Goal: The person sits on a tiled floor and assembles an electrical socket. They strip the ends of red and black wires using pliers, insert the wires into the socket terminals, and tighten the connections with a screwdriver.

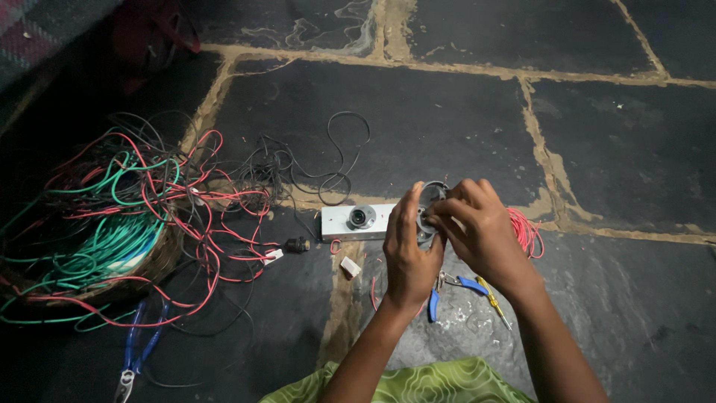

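Dark stone slabs with sandy joints make the floor (pixel 447 127), and the light is weak. Both hands of the person meet above a white box (pixel 356 221) that lies on the floor and has a round socket on its top. The left hand (pixel 410 250) and the right hand (pixel 477 227) together hold a small round holder (pixel 431 203), dark with a shiny rim. The fingers of both hands are curled around it, the left from one side and the right from the other, so most of it is hidden. A bundle of red wire (pixel 526 230) lies just behind the right wrist. Under the forearms lie pliers with blue handles (pixel 447 287) and a yellow screwdriver (pixel 492 301). Far to the left, a woven basket (pixel 153 261) is full of tangled red, green and black wires (pixel 127 201), and near it lies another pair of blue pliers (pixel 138 351).
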